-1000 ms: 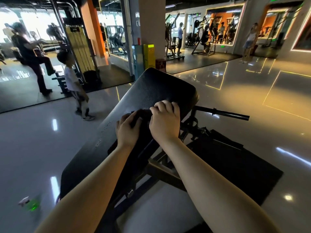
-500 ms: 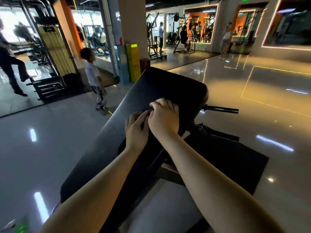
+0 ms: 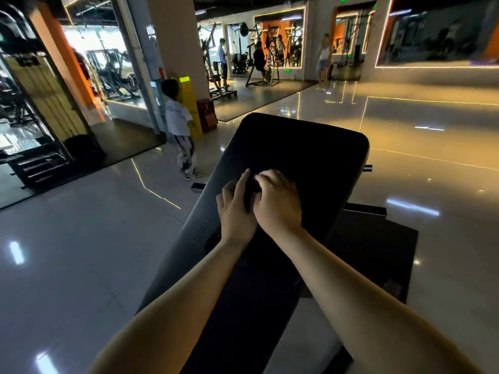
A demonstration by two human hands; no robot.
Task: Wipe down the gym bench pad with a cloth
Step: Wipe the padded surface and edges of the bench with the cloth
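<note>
A long black bench pad (image 3: 297, 147) slopes up and away from me through the middle of the view. Both hands rest side by side on its middle. My left hand (image 3: 235, 209) and my right hand (image 3: 278, 201) press down on a dark cloth (image 3: 249, 190). Only a narrow strip of the cloth shows between the fingers; it is nearly the same colour as the pad. The right hand partly overlaps the left. My forearms cover the pad's near part.
A child in a white shirt (image 3: 178, 122) stands just left of the bench's far end. A black floor mat (image 3: 378, 244) lies under the bench on the right. Glossy tile floor surrounds it. A pillar (image 3: 172, 44), yellow box and weight machines with people stand farther back.
My view has swung to line up with the bench, so its full far end shows. Both hands stay together on the cloth. The child has walked right, closer to the bench.
</note>
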